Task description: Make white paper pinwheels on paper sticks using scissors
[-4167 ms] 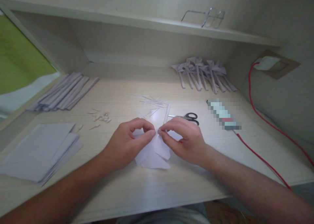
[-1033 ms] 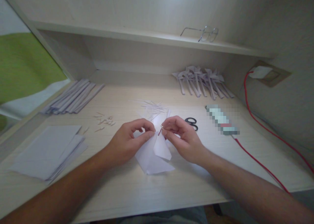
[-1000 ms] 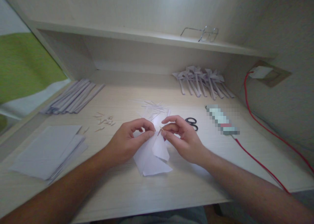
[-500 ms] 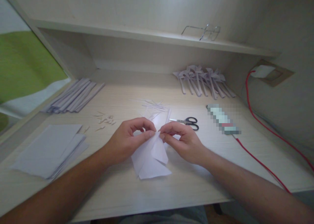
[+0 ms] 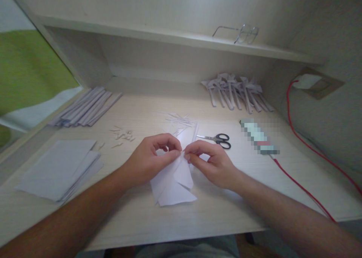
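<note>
A folded white paper piece [image 5: 172, 184] lies on the pale wooden desk [image 5: 198, 212] in front of me. My left hand [image 5: 149, 160] pinches its upper tip between thumb and forefinger. My right hand [image 5: 210, 162] pinches the same tip from the right, fingertips almost touching the left hand's. The paper's flaps hang down toward me, resting on the desk. Whether a small stick is still between my right fingers I cannot tell.
Black-handled scissors [image 5: 217, 139] lie just behind my right hand. Thin paper trimmings [image 5: 179, 120] and small bits [image 5: 123, 135] lie further back. Paper sheets [image 5: 59, 169] at left, folded strips [image 5: 85, 107] behind them, finished paper pieces [image 5: 237, 92] back right, red cable [image 5: 305, 190], glasses [image 5: 240, 29] on the shelf.
My right hand has closed in on the paper tip; a second ago it held a small stick slightly apart from it. The paper has turned a little, and the view has shifted.
</note>
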`<state>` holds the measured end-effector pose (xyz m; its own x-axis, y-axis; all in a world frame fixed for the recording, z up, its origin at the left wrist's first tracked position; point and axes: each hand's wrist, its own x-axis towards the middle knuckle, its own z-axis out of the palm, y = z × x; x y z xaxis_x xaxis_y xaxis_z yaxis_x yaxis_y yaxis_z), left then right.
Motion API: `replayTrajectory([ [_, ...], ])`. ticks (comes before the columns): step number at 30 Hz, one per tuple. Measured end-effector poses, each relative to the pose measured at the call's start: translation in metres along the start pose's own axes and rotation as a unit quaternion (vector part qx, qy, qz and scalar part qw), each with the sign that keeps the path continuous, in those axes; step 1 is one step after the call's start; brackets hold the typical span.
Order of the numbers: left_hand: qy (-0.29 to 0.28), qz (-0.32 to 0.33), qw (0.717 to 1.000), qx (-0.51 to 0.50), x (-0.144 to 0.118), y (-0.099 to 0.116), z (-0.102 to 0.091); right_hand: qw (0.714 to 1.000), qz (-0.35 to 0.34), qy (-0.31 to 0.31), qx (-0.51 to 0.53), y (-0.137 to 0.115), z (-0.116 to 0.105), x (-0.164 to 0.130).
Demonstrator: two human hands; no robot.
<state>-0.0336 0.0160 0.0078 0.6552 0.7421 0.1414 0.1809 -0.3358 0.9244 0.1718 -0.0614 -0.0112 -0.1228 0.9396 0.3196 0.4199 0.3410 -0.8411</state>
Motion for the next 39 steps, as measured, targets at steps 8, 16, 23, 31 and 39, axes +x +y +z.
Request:
replayTrajectory([
  [8, -0.007, -0.002, 1.0, 0.011, 0.0013, -0.0012, 0.0022, 1.0, -0.011, -0.021, -0.013, 0.0009, -0.0004, -0.0001],
  [16, 0.003, -0.006, 1.0, 0.024, 0.0003, 0.001, 0.0028, 1.0, 0.0, -0.025, -0.013, -0.0005, -0.0011, 0.0002],
  [23, 0.005, 0.003, 0.999, 0.042, -0.0007, -0.0003, 0.0027, 0.999, 0.004, -0.03, -0.018, -0.0026, -0.0012, 0.0006],
  [31, 0.022, 0.003, 0.999, 0.026, 0.0002, -0.0012, 0.0029, 0.999, 0.018, -0.029, -0.004, -0.0012, -0.0014, 0.0003],
  [39, 0.018, 0.01, 1.0, 0.007, -0.0002, 0.0002, 0.0017, 0.999, 0.018, -0.028, -0.007, -0.0005, -0.0014, 0.0002],
])
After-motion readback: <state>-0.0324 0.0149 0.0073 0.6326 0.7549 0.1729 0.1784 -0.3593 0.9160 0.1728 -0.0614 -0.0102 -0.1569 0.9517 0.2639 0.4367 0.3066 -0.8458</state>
